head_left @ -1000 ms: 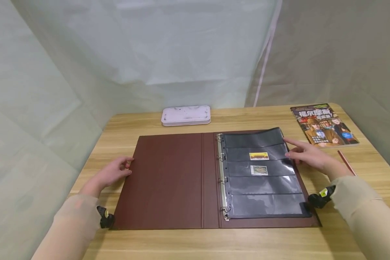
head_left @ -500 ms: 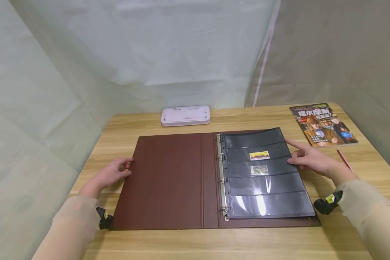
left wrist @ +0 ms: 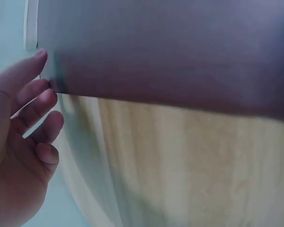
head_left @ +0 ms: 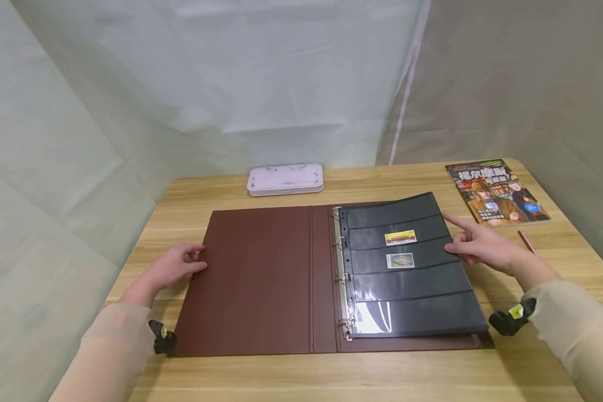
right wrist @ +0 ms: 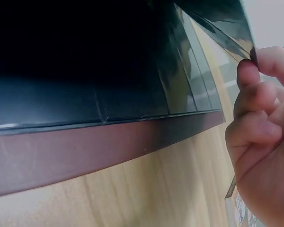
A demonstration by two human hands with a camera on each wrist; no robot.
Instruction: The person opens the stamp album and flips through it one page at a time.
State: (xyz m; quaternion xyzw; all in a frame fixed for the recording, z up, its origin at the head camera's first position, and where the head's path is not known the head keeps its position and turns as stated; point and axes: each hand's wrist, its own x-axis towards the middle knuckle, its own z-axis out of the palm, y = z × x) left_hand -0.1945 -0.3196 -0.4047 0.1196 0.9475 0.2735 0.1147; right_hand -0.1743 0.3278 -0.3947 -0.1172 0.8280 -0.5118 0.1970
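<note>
A brown ring-binder stamp album (head_left: 261, 279) lies spread flat in the head view. Several black pocket pages (head_left: 412, 285) are on its rings (head_left: 340, 277), at the right. The top page carries a yellow stamp (head_left: 401, 238) and a grey-green stamp (head_left: 400, 261). My right hand (head_left: 487, 248) pinches the outer edge of the top page, which is slightly raised; the right wrist view shows the pinched page edge (right wrist: 248, 33). At the left cover's outer edge, my left hand (head_left: 173, 267) rests with relaxed fingers (left wrist: 49, 125), the tips touching the edge.
A white tin case (head_left: 285, 180) stands at the back of the wooden table (head_left: 251, 379). Back right lies a comic-style magazine (head_left: 497, 192), with a thin red pencil-like stick (head_left: 527, 242) in front of it, partly hidden by the right arm.
My right hand has taken the top page's edge and lifted it a little, and the glare on the pockets has shifted. The left hand has barely moved.
</note>
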